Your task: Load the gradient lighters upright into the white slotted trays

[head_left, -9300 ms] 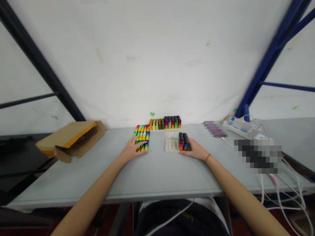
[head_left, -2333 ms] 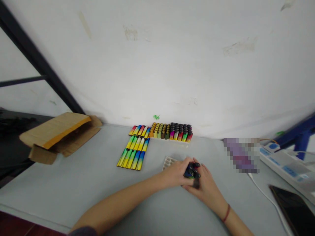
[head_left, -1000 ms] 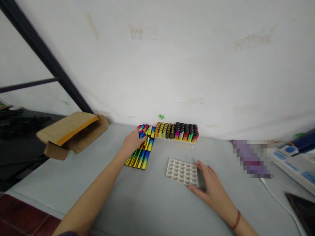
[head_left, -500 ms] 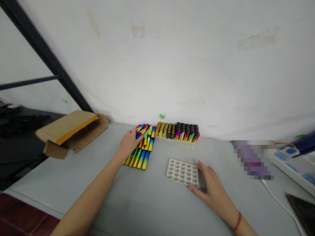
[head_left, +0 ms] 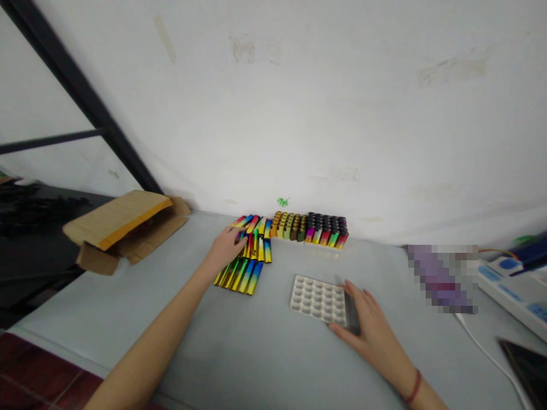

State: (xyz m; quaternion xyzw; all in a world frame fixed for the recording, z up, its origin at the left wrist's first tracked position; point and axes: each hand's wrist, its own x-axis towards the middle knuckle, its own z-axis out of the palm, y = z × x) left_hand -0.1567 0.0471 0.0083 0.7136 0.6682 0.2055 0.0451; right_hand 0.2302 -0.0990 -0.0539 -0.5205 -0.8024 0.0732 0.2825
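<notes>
1. Two hands shown: my right hand (head_left: 371, 330) spans the pale tray (head_left: 317, 300), thumb and fingers at opposite edges of its dark end, apparently steadying it while leaving the cups (head_left: 314, 296) uncovered.
2. My left hand (head_left: 225, 247) curls over the lying lighters (head_left: 248, 279), hiding some; whether it grips one, I cannot tell. Their rows probably ease picking.
3. Upright lighters (head_left: 326, 229) stand beyond, near the wall (head_left: 299, 114); a cardboard box (head_left: 119, 219) sits farther left.

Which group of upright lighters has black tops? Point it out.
The rightmost block, by the wall: its tops are black. The upright block to its left has gold tops; the front row lies flat.
</notes>
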